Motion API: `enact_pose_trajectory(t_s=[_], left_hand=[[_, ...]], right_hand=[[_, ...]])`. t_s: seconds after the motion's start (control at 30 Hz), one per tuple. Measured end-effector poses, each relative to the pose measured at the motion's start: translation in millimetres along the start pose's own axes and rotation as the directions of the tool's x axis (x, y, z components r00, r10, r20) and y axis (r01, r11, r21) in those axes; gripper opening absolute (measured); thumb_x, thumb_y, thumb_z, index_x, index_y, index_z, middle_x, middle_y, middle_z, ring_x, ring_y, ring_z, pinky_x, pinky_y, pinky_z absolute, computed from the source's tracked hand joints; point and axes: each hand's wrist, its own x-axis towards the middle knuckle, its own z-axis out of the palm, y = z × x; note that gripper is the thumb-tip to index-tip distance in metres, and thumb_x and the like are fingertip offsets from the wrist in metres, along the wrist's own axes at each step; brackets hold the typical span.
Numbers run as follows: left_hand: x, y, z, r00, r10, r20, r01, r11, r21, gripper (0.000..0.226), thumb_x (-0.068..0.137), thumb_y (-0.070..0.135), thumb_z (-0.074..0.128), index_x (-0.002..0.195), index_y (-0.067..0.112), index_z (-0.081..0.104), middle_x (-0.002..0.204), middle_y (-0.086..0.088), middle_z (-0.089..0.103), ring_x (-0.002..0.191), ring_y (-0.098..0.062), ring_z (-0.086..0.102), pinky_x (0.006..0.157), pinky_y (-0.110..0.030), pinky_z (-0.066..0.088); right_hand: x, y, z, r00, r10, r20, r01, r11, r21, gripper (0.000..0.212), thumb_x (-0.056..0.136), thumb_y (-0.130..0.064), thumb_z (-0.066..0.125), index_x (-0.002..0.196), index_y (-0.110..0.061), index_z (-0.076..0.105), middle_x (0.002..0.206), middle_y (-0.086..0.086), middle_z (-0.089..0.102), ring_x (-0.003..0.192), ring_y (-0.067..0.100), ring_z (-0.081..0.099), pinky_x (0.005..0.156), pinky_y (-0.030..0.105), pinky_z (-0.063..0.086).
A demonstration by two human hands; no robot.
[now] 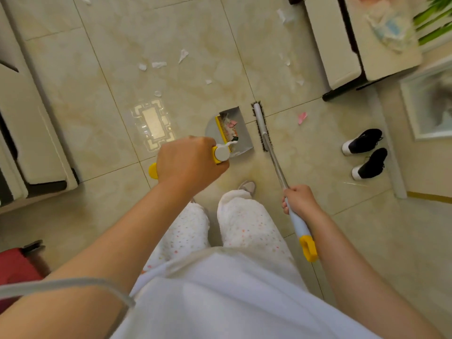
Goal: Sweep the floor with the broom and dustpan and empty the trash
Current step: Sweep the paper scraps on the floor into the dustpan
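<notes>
My left hand is closed around the yellow-tipped handle of a grey dustpan, which rests on the beige tile floor with paper scraps inside by its yellow comb. The broom lies with its head just right of the pan's mouth, and my right hand grips its silver and white handle above the yellow end loop. White paper scraps lie scattered on the tiles farther ahead. A pink scrap sits to the right of the broom head.
A white sofa lines the left side. A low white table stands at the upper right, with a pair of black shoes below it. Something red sits at the lower left. My legs and one foot are just behind the pan.
</notes>
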Motion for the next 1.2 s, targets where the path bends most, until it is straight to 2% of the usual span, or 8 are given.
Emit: enact_pose_trajectory(t_s=[0.17, 0.3, 0.4, 0.53, 0.67, 0.8, 1.03, 1.2], left_hand=[[44.5, 37.0, -3.3, 0.998, 0.062, -0.01, -0.062, 0.998, 0.003, 0.048, 0.083, 0.052, 0.052, 0.052, 0.02, 0.032, 0.049, 0.007, 0.035, 0.053, -0.022, 0.046, 0.046, -0.02, 0.021], [78.8, 75.9, 4.4, 0.997, 0.078, -0.014, -0.078, 0.997, 0.001, 0.047, 0.083, 0.053, 0.052, 0.054, 0.019, 0.037, 0.05, 0.006, 0.036, 0.054, -0.023, 0.047, 0.05, -0.023, 0.028], [102.1, 110.2, 11.3, 0.998, 0.06, -0.006, -0.06, 0.998, 0.007, 0.042, 0.083, 0.052, 0.053, 0.059, 0.019, 0.045, 0.052, 0.004, 0.041, 0.054, -0.024, 0.049, 0.05, -0.022, 0.026], [128.2, 154.6, 16.4, 0.999, 0.032, 0.009, -0.032, 0.999, 0.02, 0.042, 0.083, 0.051, 0.054, 0.057, 0.02, 0.042, 0.05, 0.006, 0.038, 0.053, -0.024, 0.048, 0.05, -0.022, 0.025], [164.8, 205.6, 20.8, 0.999, 0.024, 0.024, -0.025, 0.999, 0.04, 0.038, 0.084, 0.052, 0.054, 0.064, 0.019, 0.054, 0.052, 0.005, 0.04, 0.054, -0.025, 0.049, 0.051, -0.022, 0.026], [199.1, 247.5, 22.6, 0.997, 0.069, 0.023, -0.071, 0.993, 0.092, 0.039, 0.084, 0.052, 0.051, 0.064, 0.019, 0.051, 0.052, 0.003, 0.041, 0.055, -0.026, 0.049, 0.052, -0.024, 0.028], [240.8, 286.8, 18.8, 0.995, 0.078, 0.062, -0.088, 0.979, 0.184, 0.044, 0.084, 0.057, 0.048, 0.059, 0.021, 0.043, 0.052, 0.004, 0.037, 0.054, -0.023, 0.047, 0.046, -0.022, 0.022], [248.0, 296.3, 16.4, 0.997, 0.038, 0.069, -0.05, 0.98, 0.191, 0.049, 0.085, 0.057, 0.047, 0.055, 0.021, 0.034, 0.051, 0.004, 0.036, 0.054, -0.023, 0.046, 0.049, -0.024, 0.025]], right_hand=[[33.8, -10.3, -33.4, 0.996, -0.013, -0.088, 0.014, 1.0, 0.013, 0.017, 0.095, -0.003, 0.04, 0.08, -0.005, 0.047, 0.062, 0.012, 0.045, 0.049, 0.02, 0.042, 0.045, 0.026, 0.037], [72.7, -26.6, -74.9, 0.992, 0.023, -0.123, -0.013, 0.997, 0.08, 0.024, 0.095, -0.003, 0.039, 0.072, -0.003, 0.047, 0.063, 0.013, 0.046, 0.05, 0.021, 0.042, 0.046, 0.028, 0.037], [102.8, -37.6, -115.3, 0.992, 0.026, -0.127, -0.016, 0.997, 0.082, 0.026, 0.095, -0.003, 0.039, 0.07, -0.004, 0.047, 0.062, 0.012, 0.046, 0.05, 0.02, 0.041, 0.047, 0.028, 0.037], [135.5, -51.7, -165.2, 0.993, 0.013, -0.119, -0.006, 0.998, 0.059, 0.022, 0.095, -0.002, 0.037, 0.074, -0.006, 0.046, 0.062, 0.011, 0.043, 0.049, 0.02, 0.04, 0.047, 0.028, 0.035], [180.7, -69.7, -207.3, 0.992, 0.022, -0.121, -0.02, 1.0, 0.024, 0.027, 0.095, -0.001, 0.037, 0.069, -0.008, 0.042, 0.061, 0.01, 0.041, 0.05, 0.02, 0.039, 0.046, 0.028, 0.035], [222.7, -82.8, -227.6, 0.992, 0.034, -0.121, -0.033, 0.999, 0.008, 0.027, 0.093, -0.001, 0.038, 0.068, -0.009, 0.04, 0.06, 0.01, 0.042, 0.05, 0.02, 0.039, 0.048, 0.029, 0.036], [257.5, -96.1, -226.5, 0.997, 0.068, -0.04, -0.067, 0.998, 0.009, 0.029, 0.093, -0.001, 0.038, 0.065, -0.009, 0.04, 0.059, 0.01, 0.043, 0.05, 0.02, 0.04, 0.048, 0.028, 0.035], [246.3, -105.5, -223.2, 0.981, 0.101, 0.164, -0.132, 0.972, 0.192, 0.026, 0.091, 0.005, 0.038, 0.069, -0.002, 0.049, 0.062, 0.011, 0.044, 0.049, 0.018, 0.039, 0.038, 0.017, 0.032]])
